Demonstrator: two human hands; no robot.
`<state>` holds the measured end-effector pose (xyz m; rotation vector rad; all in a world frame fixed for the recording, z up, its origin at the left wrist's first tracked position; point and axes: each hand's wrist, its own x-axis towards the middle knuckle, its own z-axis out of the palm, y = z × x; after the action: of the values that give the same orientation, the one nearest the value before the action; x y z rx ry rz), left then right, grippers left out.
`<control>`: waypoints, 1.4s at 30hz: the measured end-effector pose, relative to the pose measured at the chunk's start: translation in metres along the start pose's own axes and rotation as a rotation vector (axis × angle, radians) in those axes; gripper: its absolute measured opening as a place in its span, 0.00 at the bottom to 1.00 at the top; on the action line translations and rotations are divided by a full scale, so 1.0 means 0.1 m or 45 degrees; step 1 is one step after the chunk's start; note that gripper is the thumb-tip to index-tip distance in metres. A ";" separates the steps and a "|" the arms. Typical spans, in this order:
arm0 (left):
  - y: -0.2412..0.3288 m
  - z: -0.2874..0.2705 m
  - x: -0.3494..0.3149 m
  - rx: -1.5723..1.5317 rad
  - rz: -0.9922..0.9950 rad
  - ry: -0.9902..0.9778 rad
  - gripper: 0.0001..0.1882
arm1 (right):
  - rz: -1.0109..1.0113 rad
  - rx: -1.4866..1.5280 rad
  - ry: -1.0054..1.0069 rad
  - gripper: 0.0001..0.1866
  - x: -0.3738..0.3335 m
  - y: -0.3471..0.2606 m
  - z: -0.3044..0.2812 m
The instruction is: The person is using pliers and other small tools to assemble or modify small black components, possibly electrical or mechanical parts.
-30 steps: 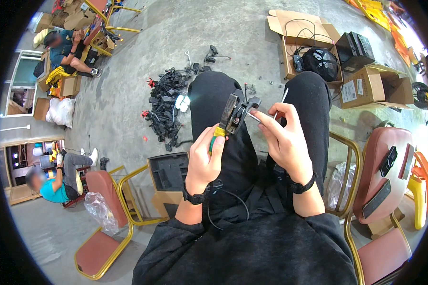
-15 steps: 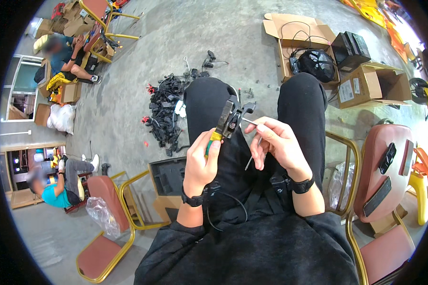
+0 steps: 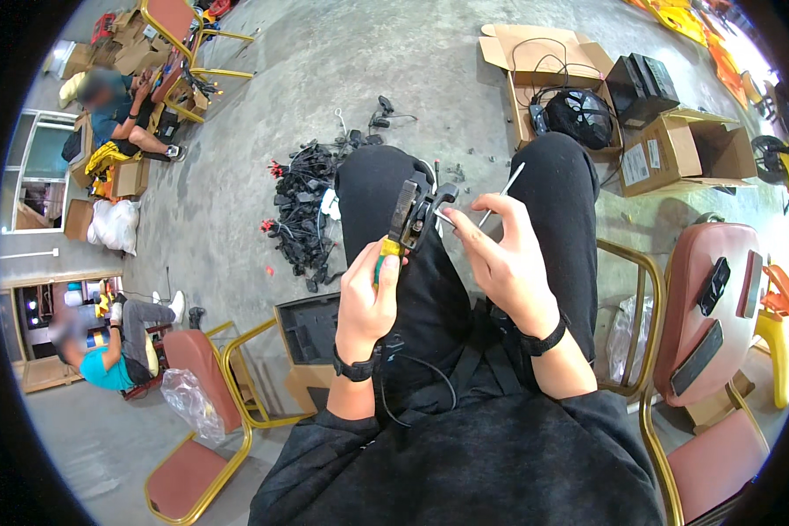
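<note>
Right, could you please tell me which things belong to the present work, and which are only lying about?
In use: black part, green-yellow handle (left hand), metal rod (right hand).
Apparently lying about: cartons, white bag, chairs; black pile perhaps related.

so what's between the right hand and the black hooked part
A thin metal rod shows between the right hand and the black hooked part in the head view; its tip isn't clear.

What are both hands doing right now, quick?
Left hand: closed around a green-and-yellow handle.
Right hand: partly curled, holding a thin metal rod.
</note>
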<state>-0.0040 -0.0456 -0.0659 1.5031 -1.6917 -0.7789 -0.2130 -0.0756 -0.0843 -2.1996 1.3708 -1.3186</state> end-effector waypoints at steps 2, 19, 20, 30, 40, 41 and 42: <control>0.01 0.00 0.00 0.020 -0.002 -0.012 0.22 | -0.028 -0.092 -0.028 0.23 -0.01 0.01 -0.01; 0.00 -0.02 0.00 0.010 -0.009 -0.008 0.21 | 0.668 0.973 -0.238 0.13 -0.03 0.06 -0.01; 0.00 -0.02 0.00 0.015 -0.003 -0.008 0.21 | 0.560 0.829 -0.181 0.12 -0.03 0.06 0.00; 0.00 0.01 -0.01 0.017 -0.017 -0.018 0.20 | 0.032 0.026 -0.035 0.22 0.00 -0.01 -0.01; -0.04 0.01 -0.03 0.067 0.024 -0.015 0.18 | 0.885 1.447 -0.335 0.14 -0.02 0.05 0.03; -0.04 0.01 -0.03 0.079 0.024 -0.015 0.17 | 1.068 1.793 -0.430 0.16 -0.02 0.08 0.00; -0.04 0.01 -0.04 0.081 0.023 -0.013 0.17 | 1.259 2.120 -0.512 0.18 -0.02 0.10 -0.03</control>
<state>-0.0029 -0.0426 -0.0705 1.5275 -1.7505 -0.7308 -0.2222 -0.0790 -0.0895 -0.4445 0.4927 -0.8408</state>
